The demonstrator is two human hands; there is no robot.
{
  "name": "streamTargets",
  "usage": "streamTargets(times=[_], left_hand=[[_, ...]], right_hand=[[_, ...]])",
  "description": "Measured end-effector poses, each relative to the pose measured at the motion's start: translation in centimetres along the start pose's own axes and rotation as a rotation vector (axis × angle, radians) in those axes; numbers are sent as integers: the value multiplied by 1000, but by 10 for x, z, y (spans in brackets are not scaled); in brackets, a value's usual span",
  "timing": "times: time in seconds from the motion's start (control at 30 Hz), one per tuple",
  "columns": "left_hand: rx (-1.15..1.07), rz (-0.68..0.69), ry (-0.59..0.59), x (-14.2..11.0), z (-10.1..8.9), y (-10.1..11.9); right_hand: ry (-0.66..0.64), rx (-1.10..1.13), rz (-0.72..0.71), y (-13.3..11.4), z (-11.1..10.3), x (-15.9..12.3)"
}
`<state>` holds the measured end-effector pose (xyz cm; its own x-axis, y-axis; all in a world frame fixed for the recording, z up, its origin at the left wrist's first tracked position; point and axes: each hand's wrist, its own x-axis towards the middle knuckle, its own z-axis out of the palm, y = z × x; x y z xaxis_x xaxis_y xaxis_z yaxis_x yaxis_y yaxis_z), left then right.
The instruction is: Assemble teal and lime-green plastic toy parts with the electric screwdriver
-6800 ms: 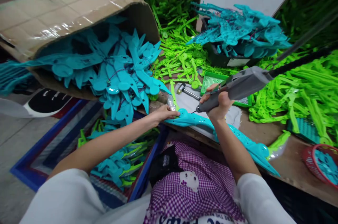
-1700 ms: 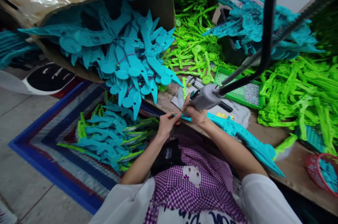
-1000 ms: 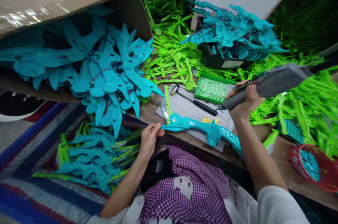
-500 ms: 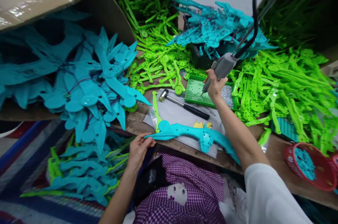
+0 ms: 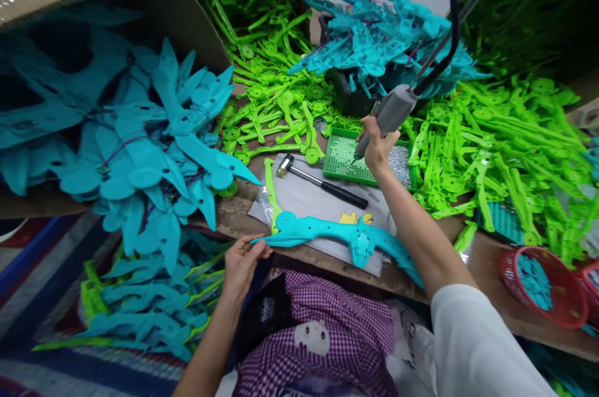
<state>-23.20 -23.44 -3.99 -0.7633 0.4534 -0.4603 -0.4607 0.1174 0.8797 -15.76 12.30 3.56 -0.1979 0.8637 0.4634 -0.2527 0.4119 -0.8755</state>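
As left hand (image 5: 242,263) pinches turquoise (image 5: 322,230), right (image 5: 380,147) grips driver (image 5: 395,108).

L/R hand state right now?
Left hand: closed, pinching the tip of the blue part.
Right hand: closed around the grey power screwdriver, its bit over the green tray.

I count one hammer (image 5: 345,195), one driver (image 5: 395,108), one green tray (image 5: 335,157), one black bin (image 5: 346,98) and two red baskets (image 5: 511,283).
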Motion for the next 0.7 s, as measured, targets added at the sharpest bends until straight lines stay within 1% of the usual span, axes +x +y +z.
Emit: streamTargets(times=[0.07, 0.13, 0.2, 0.27, 0.3, 0.33, 0.37, 0.4, 0.47, 0.53, 0.57, 0.6, 0.63, 0.7], left_hand=[[31, 17, -9, -2, 0, 1], [101, 96, 8, -8, -2, 1], [229, 265, 116, -18, -5, 1], [400, 487, 258, -28, -7, 3], [497, 606, 294, -33, -7, 5], [598, 721, 290, -36, -4, 9], [704, 829, 250, -38, 0, 15], [811, 928, 181, -38, 6, 21], [1020, 1059, 46, -33, 22, 33], [1176, 1103, -123, -26, 38, 42], [1217, 1114, -207, -22, 44, 44], [1238, 1114, -258, -19, 48, 45], [1246, 1109, -289, -16, 51, 45], [1244, 1082, -286, -15, 53, 43]], right_hand=[[9, -8, -4, -11, -3, 3], [27, 6, -13, -28, -9, 4], [70, 69, -36, -52, -19, 0], [117, 166, -48, -76, -29, -14], [122, 210, -40, -87, -33, -25], [100, 242, -17, -97, -35, -37], [70, 264, 9, -104, -36, -51], [27, 278, 40, -110, -35, -65], [-55, 301, 89, -114, -28, -92], [-132, 318, 131, -111, -18, -114], [-175, 325, 149, -108, -13, -123], [-231, 325, 169, -104, -8, -129], [-291, 319, 186, -100, -4, -134], [-391, 310, 205, -93, 3, -140]])
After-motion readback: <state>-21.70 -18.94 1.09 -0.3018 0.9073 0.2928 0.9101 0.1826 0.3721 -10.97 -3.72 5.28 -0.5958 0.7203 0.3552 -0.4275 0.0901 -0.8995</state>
